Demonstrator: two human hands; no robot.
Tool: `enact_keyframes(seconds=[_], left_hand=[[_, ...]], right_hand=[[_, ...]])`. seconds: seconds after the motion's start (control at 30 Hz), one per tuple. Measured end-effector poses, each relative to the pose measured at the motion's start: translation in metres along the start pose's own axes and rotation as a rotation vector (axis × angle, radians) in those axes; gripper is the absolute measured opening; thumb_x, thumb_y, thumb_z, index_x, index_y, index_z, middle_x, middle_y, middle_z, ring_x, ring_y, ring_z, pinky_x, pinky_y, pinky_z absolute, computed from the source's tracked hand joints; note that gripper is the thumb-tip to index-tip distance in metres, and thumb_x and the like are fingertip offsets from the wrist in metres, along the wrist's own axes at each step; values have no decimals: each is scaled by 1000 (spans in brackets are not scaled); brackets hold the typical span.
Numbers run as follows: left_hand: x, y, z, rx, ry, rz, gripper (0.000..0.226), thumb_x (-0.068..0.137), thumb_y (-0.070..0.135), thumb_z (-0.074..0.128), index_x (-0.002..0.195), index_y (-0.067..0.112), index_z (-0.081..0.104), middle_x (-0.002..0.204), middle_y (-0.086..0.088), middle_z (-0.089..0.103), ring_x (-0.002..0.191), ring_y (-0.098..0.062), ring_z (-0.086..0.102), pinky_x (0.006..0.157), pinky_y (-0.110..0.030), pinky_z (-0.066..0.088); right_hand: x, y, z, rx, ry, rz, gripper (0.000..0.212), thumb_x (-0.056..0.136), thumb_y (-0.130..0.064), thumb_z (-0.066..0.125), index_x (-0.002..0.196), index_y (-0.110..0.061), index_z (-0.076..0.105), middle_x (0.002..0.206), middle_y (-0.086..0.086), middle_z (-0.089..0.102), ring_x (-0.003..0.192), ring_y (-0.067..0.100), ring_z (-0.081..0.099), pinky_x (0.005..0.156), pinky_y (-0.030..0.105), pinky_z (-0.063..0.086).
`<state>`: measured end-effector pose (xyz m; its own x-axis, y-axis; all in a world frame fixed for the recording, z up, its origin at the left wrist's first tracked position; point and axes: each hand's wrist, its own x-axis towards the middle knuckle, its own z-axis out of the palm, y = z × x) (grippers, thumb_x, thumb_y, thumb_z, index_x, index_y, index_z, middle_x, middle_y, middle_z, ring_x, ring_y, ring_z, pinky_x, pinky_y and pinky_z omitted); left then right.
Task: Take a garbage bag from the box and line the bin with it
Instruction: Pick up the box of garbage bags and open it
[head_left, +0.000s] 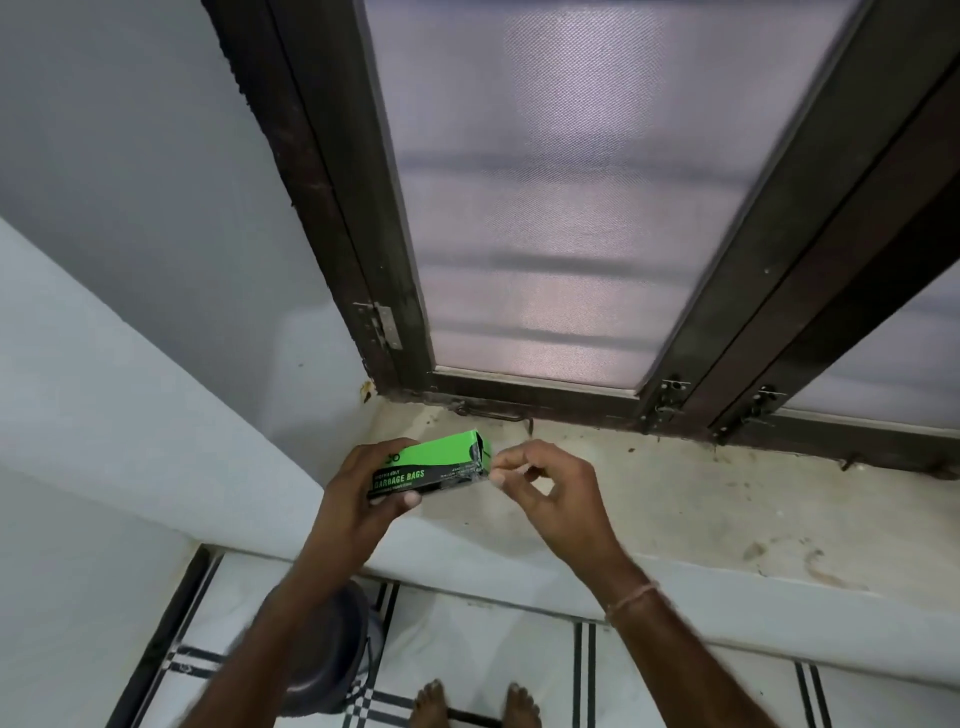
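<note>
Person stands barefoot at a pale stone window sill (675, 499), both arms raised over it. Left hand (363, 493) is wrapped around the near end of a small green-and-black cardboard box printed "GARBAGE BAGS" (431, 467), thumb under the front face, fingers curled over the back; the box is held clear of the sill, long axis running away from the left hand toward the right. Right hand (545, 493) sits just beside the box's far end, thumb and forefinger pinched together at the end flap, remaining fingers loosely curled. Whether the pinch has hold of a flap edge or the first bit of dark bag material, I cannot tell; something dark shows at that open-looking end, too small to resolve. No bag is visibly drawn out. Below the left forearm, on the striped floor tiles (519, 654), stands a dark grey round plastic bin (332, 654), largely hidden by the arm; what shows of its rim carries no liner. Beyond the hands, a dark wooden window frame with mesh screen (519, 208). Judgement: task is at an early stage. Box is in hand and being opened or picked at; extracting a bag, separating and unfolding it, and fitting it over the bin rim all remain.
</note>
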<state>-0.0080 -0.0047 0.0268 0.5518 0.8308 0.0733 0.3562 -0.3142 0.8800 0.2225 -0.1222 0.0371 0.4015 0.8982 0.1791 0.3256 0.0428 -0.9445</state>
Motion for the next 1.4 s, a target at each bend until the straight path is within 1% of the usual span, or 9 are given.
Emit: enact_keyframes(seconds=[0.17,0.37,0.63,0.73,0.8,0.9,1.0,1.2,1.4], left_hand=[[-7,13,2,28,39,5,52,81,28,75,131,37,63,121,19,62,113,3,61,89,-8,46],[-21,21,-3,51,64,15,53,78,50,70,130,42,62,121,23,62,112,3,62,88,-6,47],[-29,24,-8,93,43,17,54,80,31,75,133,32,65,124,10,63,113,2,62,90,-6,45],[-30,26,-11,110,58,22,53,80,31,75,132,30,66,124,10,63,112,4,61,90,-4,44],[-31,29,-12,124,60,34,52,80,29,75,130,34,65,123,11,63,111,5,61,89,-3,43],[-31,33,-14,140,45,53,52,80,29,76,129,37,63,123,12,62,112,4,60,89,-3,42],[-28,37,-19,170,16,88,51,81,33,75,130,38,62,122,11,62,112,1,61,91,-7,45],[-23,46,-24,188,-80,142,50,81,25,76,130,26,67,125,7,62,113,-6,63,92,-15,50],[-31,44,-18,32,-81,103,51,79,18,77,128,27,67,123,6,64,112,-14,66,91,-21,54]], right_hand=[[-7,3,6,81,-24,-1,25,93,-19,76,118,-17,78,107,-6,73,100,15,71,87,40,59],[-13,-1,9,91,-103,50,46,96,-18,72,141,-20,64,103,-5,60,95,2,62,87,16,51],[-15,-13,-1,216,-106,131,14,97,-18,70,106,-8,73,110,4,73,98,6,69,89,21,54],[-17,-16,-1,366,-80,194,24,101,-15,63,98,5,75,102,13,79,97,7,72,87,20,54],[-16,-14,-1,388,-103,213,17,97,-10,69,108,-1,77,108,12,79,102,13,73,90,24,56],[-18,-13,0,444,-161,243,38,91,1,73,126,-12,73,113,13,78,101,16,72,93,28,57],[-19,-10,4,480,-125,260,44,89,6,73,130,-10,71,116,11,77,103,13,72,91,24,57],[-21,-8,3,424,-42,280,28,84,3,79,110,-6,80,109,2,80,93,16,75,84,25,59],[-23,-11,-1,225,-16,165,21,77,-8,88,91,-22,82,98,4,75,80,13,71,80,36,62]])
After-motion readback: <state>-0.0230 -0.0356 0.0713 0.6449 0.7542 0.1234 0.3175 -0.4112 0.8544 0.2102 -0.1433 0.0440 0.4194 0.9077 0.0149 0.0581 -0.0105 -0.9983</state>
